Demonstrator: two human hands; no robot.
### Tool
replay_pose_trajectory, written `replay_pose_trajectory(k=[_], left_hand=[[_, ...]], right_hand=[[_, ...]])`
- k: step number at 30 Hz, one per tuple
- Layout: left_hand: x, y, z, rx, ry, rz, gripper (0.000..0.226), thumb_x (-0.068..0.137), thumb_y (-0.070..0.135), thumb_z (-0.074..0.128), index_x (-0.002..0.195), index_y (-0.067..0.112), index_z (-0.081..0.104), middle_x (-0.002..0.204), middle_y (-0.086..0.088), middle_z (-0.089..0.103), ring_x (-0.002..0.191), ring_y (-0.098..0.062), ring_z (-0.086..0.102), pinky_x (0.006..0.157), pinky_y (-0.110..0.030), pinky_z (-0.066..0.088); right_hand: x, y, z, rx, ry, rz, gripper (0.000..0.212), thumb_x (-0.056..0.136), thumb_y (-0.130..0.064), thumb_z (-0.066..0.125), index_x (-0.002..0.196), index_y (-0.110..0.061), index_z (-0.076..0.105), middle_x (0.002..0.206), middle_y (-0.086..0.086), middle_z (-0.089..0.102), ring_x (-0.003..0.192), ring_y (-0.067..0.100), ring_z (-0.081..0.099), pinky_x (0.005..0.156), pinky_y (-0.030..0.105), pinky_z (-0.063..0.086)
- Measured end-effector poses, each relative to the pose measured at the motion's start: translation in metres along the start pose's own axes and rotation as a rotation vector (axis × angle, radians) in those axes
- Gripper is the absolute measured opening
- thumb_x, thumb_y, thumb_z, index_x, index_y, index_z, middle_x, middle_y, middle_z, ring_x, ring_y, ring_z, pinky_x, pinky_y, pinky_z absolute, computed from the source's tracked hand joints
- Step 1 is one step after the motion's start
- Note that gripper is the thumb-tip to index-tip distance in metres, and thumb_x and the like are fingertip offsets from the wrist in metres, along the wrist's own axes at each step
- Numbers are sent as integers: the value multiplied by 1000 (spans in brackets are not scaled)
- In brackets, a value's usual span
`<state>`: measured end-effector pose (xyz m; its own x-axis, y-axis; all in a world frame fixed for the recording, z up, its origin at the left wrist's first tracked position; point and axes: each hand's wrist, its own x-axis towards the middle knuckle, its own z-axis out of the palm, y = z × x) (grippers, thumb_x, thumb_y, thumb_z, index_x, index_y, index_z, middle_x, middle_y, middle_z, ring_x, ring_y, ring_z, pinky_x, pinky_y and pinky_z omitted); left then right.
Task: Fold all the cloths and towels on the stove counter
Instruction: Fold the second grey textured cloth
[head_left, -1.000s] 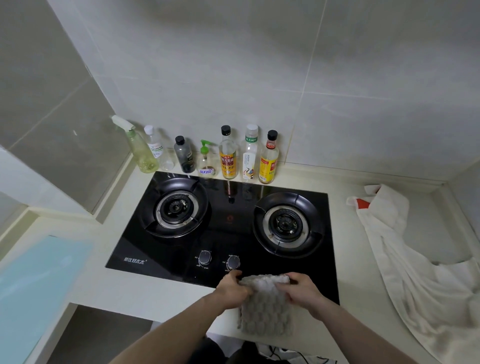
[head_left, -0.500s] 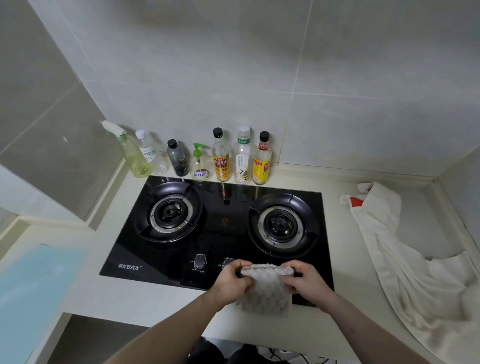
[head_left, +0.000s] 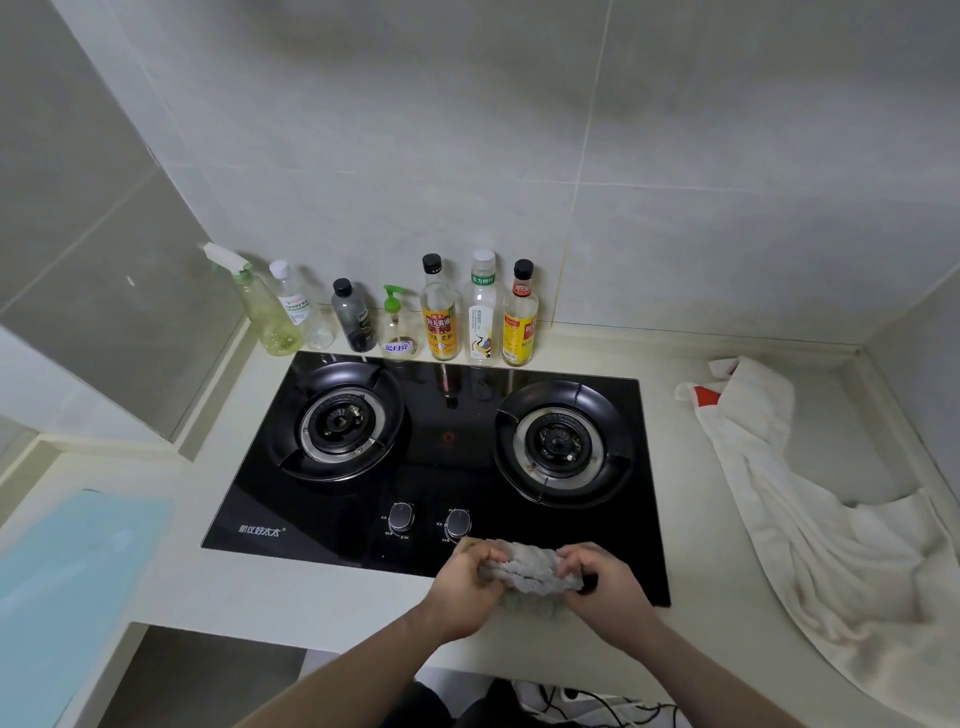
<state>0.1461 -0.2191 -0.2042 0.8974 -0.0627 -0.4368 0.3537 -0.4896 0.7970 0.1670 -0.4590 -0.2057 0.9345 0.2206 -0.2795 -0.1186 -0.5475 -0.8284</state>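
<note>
Both hands hold a small grey textured cloth (head_left: 527, 569) at about 6 o'clock in the view, over the front edge of the black gas stove (head_left: 441, 467), just below its two knobs (head_left: 430, 518). The left hand (head_left: 462, 590) grips the cloth's left end with its fingers curled round it; the right hand (head_left: 602, 582) pinches the right end, fingers bent tight on the fabric. The cloth is bunched into a short thick band between them, and its lower part seems to hang down behind the hands, though that is hard to make out. At 3 o'clock a large white towel (head_left: 810, 525) with a red patch lies crumpled and unfolded on the counter (head_left: 322, 597), well apart from the hands. At 12 o'clock a row of bottles (head_left: 441, 312) stands against the tiled wall behind the stove. At 9 o'clock lies a pale blue board (head_left: 67, 582).
</note>
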Motion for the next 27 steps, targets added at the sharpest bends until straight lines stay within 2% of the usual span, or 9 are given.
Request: replay_pose_trajectory(k=[3, 7, 10, 13, 16, 18, 21, 23, 27], left_hand=[[-3, -1, 1, 39, -15, -2, 27, 91, 4, 65, 111, 22, 65, 121, 9, 47, 108, -2, 55, 89, -8, 45], [-10, 1, 3, 34, 12, -34, 27, 84, 5, 65, 99, 28, 67, 121, 4, 46, 109, -5, 55, 97, -14, 46], [-15, 4, 4, 95, 46, -83, 22, 76, 28, 68, 90, 44, 64, 122, 11, 39, 120, -9, 44, 112, -25, 39], [-18, 2, 5, 64, 8, -192, 18, 77, 36, 77, 86, 49, 67, 130, 11, 36, 128, -7, 36, 117, -30, 34], [-17, 3, 6, -54, 3, -233, 17, 67, 43, 81, 84, 43, 77, 126, 9, 59, 120, -4, 57, 106, -24, 46], [-22, 10, 3, -121, -58, -273, 15, 77, 32, 82, 91, 31, 79, 110, 9, 72, 103, -3, 66, 89, -13, 51], [-25, 12, 0, -188, -83, -297, 21, 81, 31, 82, 99, 22, 79, 107, 9, 74, 102, -4, 68, 89, -14, 50], [-31, 16, -4, -235, -48, -304, 16, 85, 27, 80, 100, 22, 78, 106, 13, 73, 101, 0, 66, 82, -7, 46], [-45, 15, -9, -402, 55, -316, 18, 87, 15, 79, 105, 12, 75, 106, 3, 75, 85, -1, 73, 71, -5, 47]], right_hand=[[-4, 1, 2, -45, -26, -15, 34, 68, -8, 74, 78, -41, 70, 117, -18, 63, 112, -4, 60, 95, 17, 47], [-13, 1, 7, -44, -50, 12, 12, 66, -37, 80, 77, -38, 74, 125, -23, 57, 115, -8, 58, 86, 16, 50], [-17, 3, 13, 20, -18, 90, 15, 71, -29, 89, 72, -37, 77, 125, -24, 55, 116, -8, 55, 88, 9, 43], [-18, 6, 18, 99, 33, 214, 20, 72, -23, 91, 66, -37, 77, 105, -14, 67, 99, -4, 63, 86, 16, 44], [-18, 6, 19, 139, 45, 280, 16, 73, -20, 90, 68, -26, 77, 79, -6, 74, 79, 3, 68, 77, 21, 48], [-18, 5, 20, 179, 71, 312, 16, 73, -17, 90, 73, -16, 74, 75, -6, 74, 78, 8, 68, 74, 19, 48], [-19, 4, 20, 205, 99, 334, 25, 73, -17, 90, 75, -13, 66, 73, -6, 67, 74, 12, 61, 69, 21, 46], [-21, 2, 19, 224, 96, 339, 31, 72, -20, 90, 76, -15, 60, 74, -6, 60, 73, 13, 57, 68, 24, 46], [-28, -5, 16, 293, 79, 367, 38, 71, -24, 91, 85, -12, 58, 84, -1, 60, 78, 13, 58, 71, 26, 47]])
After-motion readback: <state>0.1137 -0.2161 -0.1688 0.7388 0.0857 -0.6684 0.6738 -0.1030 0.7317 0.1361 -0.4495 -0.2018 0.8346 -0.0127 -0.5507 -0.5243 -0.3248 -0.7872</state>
